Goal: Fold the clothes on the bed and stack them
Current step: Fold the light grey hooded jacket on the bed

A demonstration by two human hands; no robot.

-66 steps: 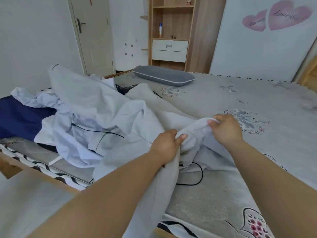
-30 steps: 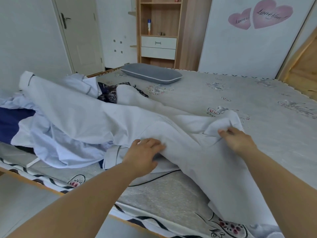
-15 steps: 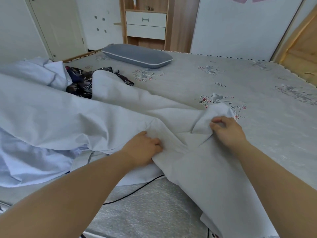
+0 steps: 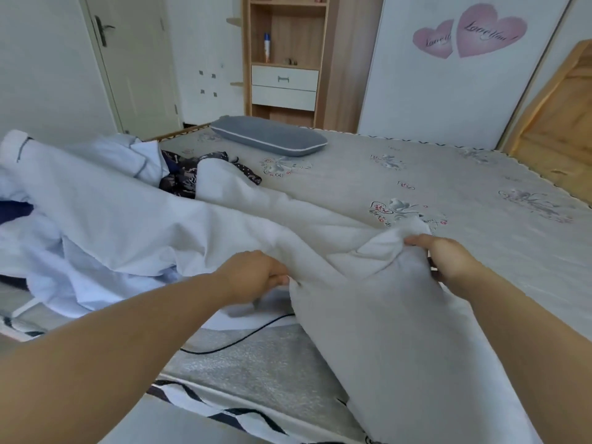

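White garment (image 4: 368, 315) in two hands (image 4: 253, 277).

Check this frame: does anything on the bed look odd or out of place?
Yes: a thin black cable lies on the bed, running under the white garment that both hands grip. It could snag while folding. The other clothes are just an unfolded heap.

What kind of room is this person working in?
Most likely a home bedroom: a wide bed with a flowered cover and a grey pillow, a wooden shelf unit with drawers by the door, and heart stickers on the wall.
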